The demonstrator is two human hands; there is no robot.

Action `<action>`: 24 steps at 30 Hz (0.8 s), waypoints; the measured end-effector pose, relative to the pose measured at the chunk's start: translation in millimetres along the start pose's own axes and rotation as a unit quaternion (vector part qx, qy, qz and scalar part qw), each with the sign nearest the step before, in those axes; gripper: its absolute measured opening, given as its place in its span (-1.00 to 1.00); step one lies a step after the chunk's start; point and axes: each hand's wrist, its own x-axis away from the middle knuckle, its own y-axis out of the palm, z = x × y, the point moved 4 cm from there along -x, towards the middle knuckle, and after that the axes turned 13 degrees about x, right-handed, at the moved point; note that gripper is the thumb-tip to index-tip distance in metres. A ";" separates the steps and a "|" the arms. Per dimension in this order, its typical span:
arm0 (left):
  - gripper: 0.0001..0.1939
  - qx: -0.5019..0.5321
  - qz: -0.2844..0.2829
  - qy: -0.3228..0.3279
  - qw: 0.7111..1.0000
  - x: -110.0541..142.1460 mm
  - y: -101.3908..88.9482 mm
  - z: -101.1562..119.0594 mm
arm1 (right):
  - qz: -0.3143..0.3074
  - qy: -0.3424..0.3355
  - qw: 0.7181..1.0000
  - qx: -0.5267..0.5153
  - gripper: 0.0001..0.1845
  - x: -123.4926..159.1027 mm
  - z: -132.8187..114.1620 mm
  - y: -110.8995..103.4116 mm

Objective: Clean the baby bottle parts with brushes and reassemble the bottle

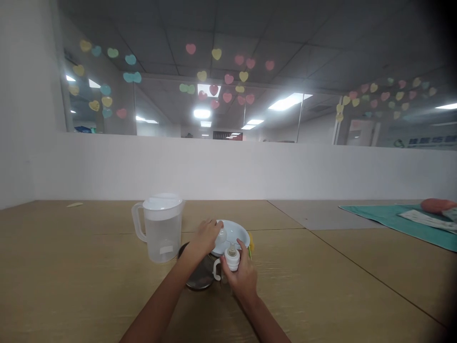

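My right hand [246, 276] is wrapped round a baby bottle [232, 259] with a white collar, a teat on top and a white side handle. The bottle's lower body is mostly hidden by my fingers. Above the light-blue bowl [238, 229], my left hand [205, 237] grips a clear dome-shaped bottle cap [221, 235], apart from the teat. A dark round metal pan or dish [200, 276] lies under my left forearm, partly covered by it.
A lidded plastic pitcher [163, 238] of clear liquid stands to the left. Something yellow [252, 242] shows beside the bowl. At the far right a teal cloth [389, 214] bears a coral-coloured item [437, 205]. A white wall [214, 166] closes off the table's back edge.
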 end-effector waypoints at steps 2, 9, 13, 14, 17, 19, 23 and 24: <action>-0.48 -0.024 0.011 0.016 1.000 -2.9 8.2 -0.4 | -0.002 -0.001 1.000 -0.003 -0.35 -0.2 0.1 0.2; -0.51 -0.015 -0.042 0.047 0.998 -10.6 41.9 -12.2 | -0.001 -0.005 1.000 0.000 -0.37 -0.9 0.0 0.2; -0.63 0.019 -0.093 0.041 0.995 -8.8 46.2 -16.0 | 0.005 -0.007 1.000 0.005 -0.40 -1.0 -0.4 0.0; -0.66 0.030 -0.109 0.038 0.993 -8.3 45.6 -16.4 | 0.006 -0.007 1.000 0.006 -0.40 -1.0 -0.5 0.0; -0.62 0.058 -0.132 0.034 0.989 -6.4 34.2 -15.0 | 0.003 -0.003 1.000 0.003 -0.40 -0.7 -0.3 0.1; -0.51 0.114 -0.136 0.037 0.983 -3.4 18.9 -9.1 | -0.001 0.000 1.000 -0.001 -0.40 -0.6 -0.1 0.2; -0.44 0.258 -0.179 0.077 0.946 9.4 -10.2 18.7 | -0.010 0.010 1.000 -0.008 -0.38 -1.0 0.6 -0.1; -0.46 0.265 -0.178 0.083 0.944 12.1 -14.5 25.7 | -0.012 0.012 1.000 -0.009 -0.38 -1.1 0.8 -0.2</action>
